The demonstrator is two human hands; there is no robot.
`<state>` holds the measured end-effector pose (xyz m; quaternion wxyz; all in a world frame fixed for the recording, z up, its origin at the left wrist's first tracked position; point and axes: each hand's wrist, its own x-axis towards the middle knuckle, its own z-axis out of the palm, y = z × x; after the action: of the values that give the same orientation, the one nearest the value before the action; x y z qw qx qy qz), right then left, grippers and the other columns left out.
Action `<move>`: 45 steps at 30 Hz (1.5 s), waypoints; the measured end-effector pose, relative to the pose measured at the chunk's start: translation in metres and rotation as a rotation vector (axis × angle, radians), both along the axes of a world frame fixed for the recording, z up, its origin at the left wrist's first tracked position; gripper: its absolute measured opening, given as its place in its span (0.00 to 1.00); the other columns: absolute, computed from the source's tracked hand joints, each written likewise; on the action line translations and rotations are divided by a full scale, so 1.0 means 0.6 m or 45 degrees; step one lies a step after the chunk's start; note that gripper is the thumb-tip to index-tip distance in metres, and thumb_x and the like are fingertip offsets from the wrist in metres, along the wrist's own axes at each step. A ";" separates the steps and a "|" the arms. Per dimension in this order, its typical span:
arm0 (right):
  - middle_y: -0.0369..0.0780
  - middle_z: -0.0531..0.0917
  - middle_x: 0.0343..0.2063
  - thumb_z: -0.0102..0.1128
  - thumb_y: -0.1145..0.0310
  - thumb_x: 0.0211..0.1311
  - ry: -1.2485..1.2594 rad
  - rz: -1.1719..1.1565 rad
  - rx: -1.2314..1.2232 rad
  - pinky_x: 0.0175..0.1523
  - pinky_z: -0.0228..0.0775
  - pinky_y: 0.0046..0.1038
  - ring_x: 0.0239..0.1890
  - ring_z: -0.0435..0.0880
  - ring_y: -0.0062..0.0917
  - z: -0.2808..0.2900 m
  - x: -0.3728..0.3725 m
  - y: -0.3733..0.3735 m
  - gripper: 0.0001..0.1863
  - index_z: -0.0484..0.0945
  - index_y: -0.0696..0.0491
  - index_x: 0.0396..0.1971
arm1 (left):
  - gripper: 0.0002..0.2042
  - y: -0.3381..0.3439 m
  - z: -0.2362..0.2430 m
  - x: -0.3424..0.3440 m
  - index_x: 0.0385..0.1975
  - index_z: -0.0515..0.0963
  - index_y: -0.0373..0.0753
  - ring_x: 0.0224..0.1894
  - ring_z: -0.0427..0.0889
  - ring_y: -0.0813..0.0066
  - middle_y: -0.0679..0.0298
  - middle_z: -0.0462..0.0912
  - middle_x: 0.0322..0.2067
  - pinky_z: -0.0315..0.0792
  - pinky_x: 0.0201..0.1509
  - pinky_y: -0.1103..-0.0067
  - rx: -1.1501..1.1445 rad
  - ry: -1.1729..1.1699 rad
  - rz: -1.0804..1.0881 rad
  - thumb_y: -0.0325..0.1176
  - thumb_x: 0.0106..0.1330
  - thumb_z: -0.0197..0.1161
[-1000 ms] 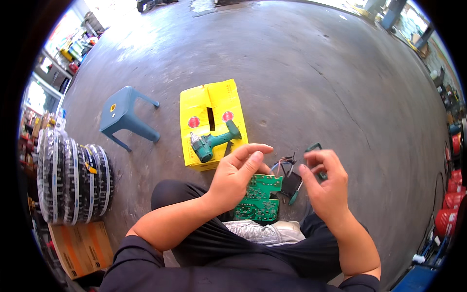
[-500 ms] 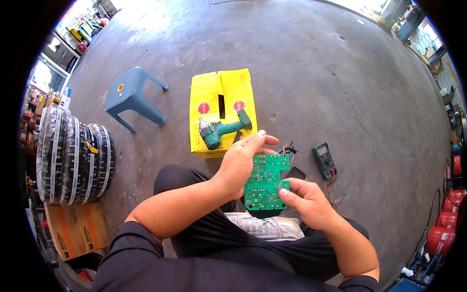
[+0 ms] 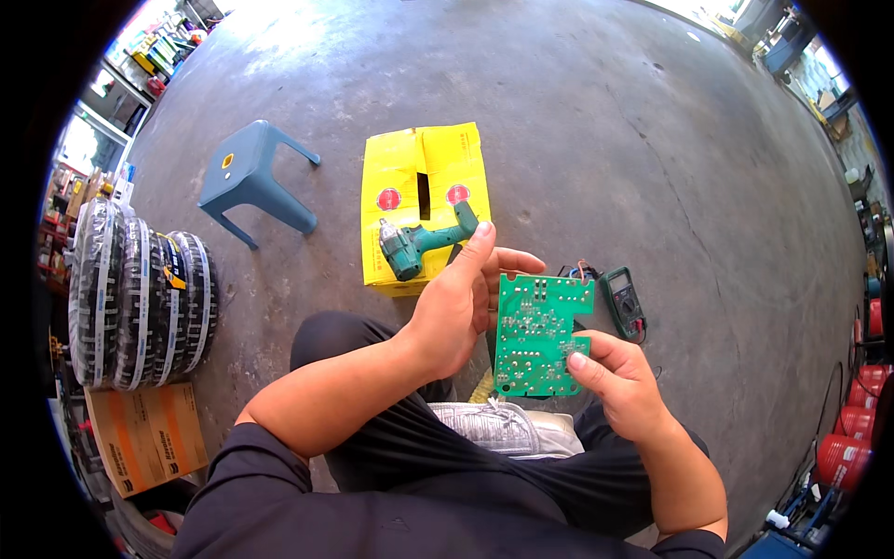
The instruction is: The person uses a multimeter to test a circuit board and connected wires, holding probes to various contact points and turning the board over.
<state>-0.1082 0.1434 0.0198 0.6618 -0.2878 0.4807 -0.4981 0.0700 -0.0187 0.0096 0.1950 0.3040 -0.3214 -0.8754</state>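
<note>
A green circuit board (image 3: 540,349), its soldered face turned up, is held over my lap. My right hand (image 3: 629,387) pinches its notched right edge, thumb on top and fingers behind. Beside the board's left edge is my left hand (image 3: 456,312), fingers stretched out and thumb pointing up; whether its fingers touch the board's back I cannot tell. Coloured wires (image 3: 582,272) show past the board's top right corner. On a yellow cardboard box (image 3: 391,158) beyond my hands lies a green cordless power tool (image 3: 424,250). A dark green multimeter (image 3: 622,303) rests on the floor right of the board.
Left of the box stands a blue plastic stool (image 3: 242,172). Several wrapped tyres (image 3: 140,298) line the left side, above a brown carton (image 3: 154,443). Red containers (image 3: 846,456) sit along the right rim. Concrete floor (image 3: 559,112) stretches ahead.
The circuit board has shifted right and slightly up with my right hand, now partly in front of the multimeter's leads. My left hand has opened away from its left edge, thumb raised.
</note>
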 end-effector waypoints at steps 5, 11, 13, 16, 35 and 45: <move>0.38 0.86 0.48 0.56 0.70 0.79 -0.008 -0.018 -0.013 0.58 0.74 0.24 0.50 0.81 0.17 0.000 -0.008 0.005 0.15 0.78 0.64 0.57 | 0.31 0.005 -0.006 -0.004 0.54 0.78 0.32 0.52 0.85 0.67 0.56 0.86 0.48 0.76 0.62 0.68 0.067 0.001 -0.029 0.58 0.82 0.43; 0.38 0.86 0.48 0.56 0.69 0.80 -0.045 -0.037 -0.033 0.57 0.74 0.23 0.49 0.82 0.16 0.001 -0.008 0.007 0.16 0.78 0.64 0.57 | 0.23 0.017 -0.021 -0.009 0.48 0.79 0.40 0.48 0.85 0.72 0.62 0.87 0.45 0.76 0.56 0.71 0.126 -0.029 -0.029 0.56 0.81 0.49; 0.38 0.86 0.48 0.55 0.68 0.80 -0.051 -0.051 -0.015 0.58 0.74 0.24 0.49 0.82 0.16 0.001 -0.010 0.009 0.16 0.78 0.64 0.58 | 0.21 0.022 -0.012 -0.014 0.47 0.79 0.41 0.47 0.85 0.72 0.62 0.86 0.45 0.76 0.56 0.72 0.146 -0.021 0.008 0.55 0.81 0.51; 0.38 0.86 0.49 0.54 0.68 0.81 -0.042 -0.062 0.006 0.58 0.74 0.24 0.50 0.82 0.17 0.005 -0.006 0.006 0.17 0.77 0.64 0.59 | 0.20 0.018 -0.016 -0.010 0.47 0.79 0.41 0.46 0.84 0.73 0.63 0.86 0.44 0.76 0.55 0.72 0.145 -0.021 0.015 0.53 0.81 0.51; 0.40 0.84 0.54 0.47 0.72 0.77 -0.082 -0.055 0.009 0.65 0.69 0.25 0.56 0.81 0.20 0.000 -0.010 0.009 0.21 0.74 0.66 0.63 | 0.19 0.020 -0.014 -0.010 0.48 0.78 0.41 0.47 0.84 0.73 0.62 0.85 0.44 0.77 0.56 0.72 0.135 0.009 0.022 0.51 0.82 0.52; 0.43 0.85 0.54 0.45 0.71 0.76 -0.043 -0.045 -0.003 0.65 0.69 0.26 0.57 0.81 0.21 0.000 -0.009 0.009 0.23 0.74 0.67 0.64 | 0.20 0.019 -0.022 -0.009 0.50 0.77 0.40 0.48 0.85 0.72 0.61 0.86 0.45 0.79 0.55 0.71 0.106 0.043 -0.005 0.52 0.82 0.51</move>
<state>-0.1134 0.1486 0.0199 0.6605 -0.2717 0.4740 -0.5150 0.0644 -0.0074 -0.0036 0.1860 0.2963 -0.2818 -0.8934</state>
